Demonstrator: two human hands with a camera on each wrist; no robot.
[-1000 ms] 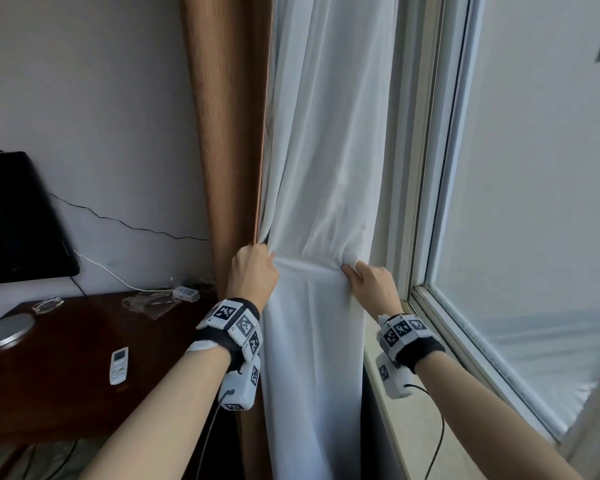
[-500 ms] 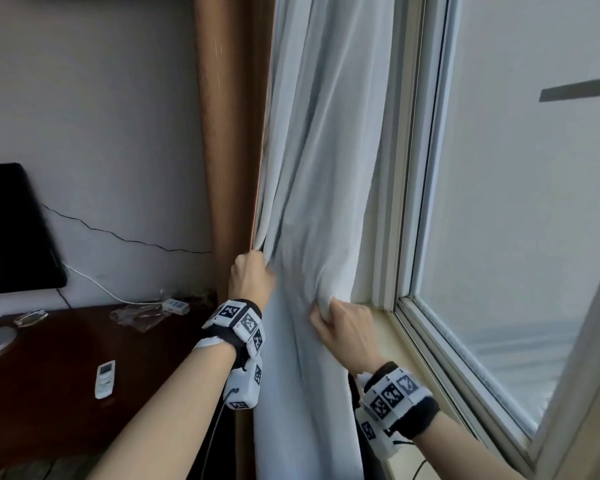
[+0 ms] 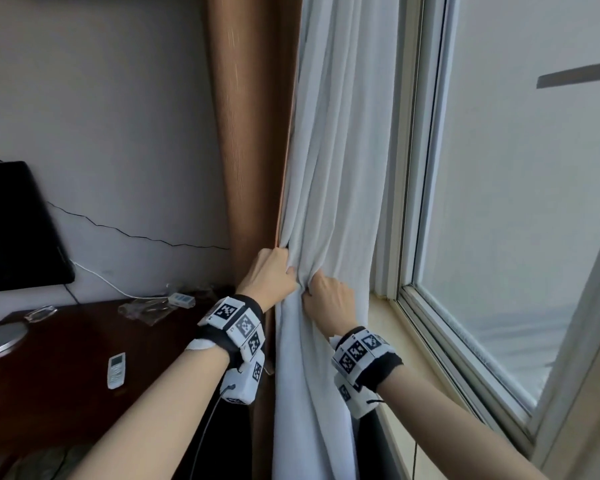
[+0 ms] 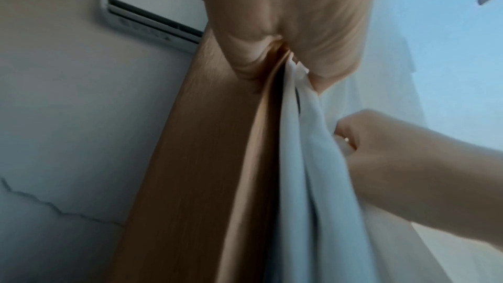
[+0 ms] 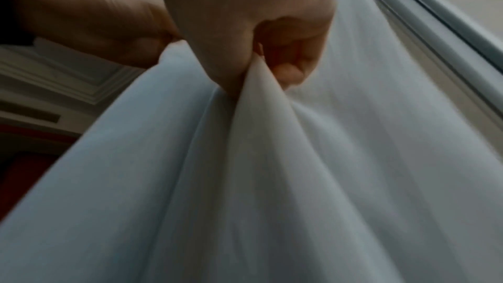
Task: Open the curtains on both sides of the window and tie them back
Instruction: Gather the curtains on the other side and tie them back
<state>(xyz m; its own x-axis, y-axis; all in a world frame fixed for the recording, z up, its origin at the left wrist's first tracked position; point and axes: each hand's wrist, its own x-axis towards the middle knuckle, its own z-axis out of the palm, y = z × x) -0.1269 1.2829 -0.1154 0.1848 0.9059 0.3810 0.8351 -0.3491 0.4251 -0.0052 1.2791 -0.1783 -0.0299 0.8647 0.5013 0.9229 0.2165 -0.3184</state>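
Holding the white curtain [image 3: 329, 202] bunched by the left edge of the window [image 3: 520, 168], the left hand [image 3: 269, 271] and right hand [image 3: 328, 299] both curl tight round its folds; nothing ties it yet, and the other side is out of view

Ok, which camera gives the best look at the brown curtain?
The head view: the brown curtain runs top to bottom there, beside the white curtain, with the left hand at its edge. The left wrist view shows a close, blurred stretch of it. The right wrist view shows none.
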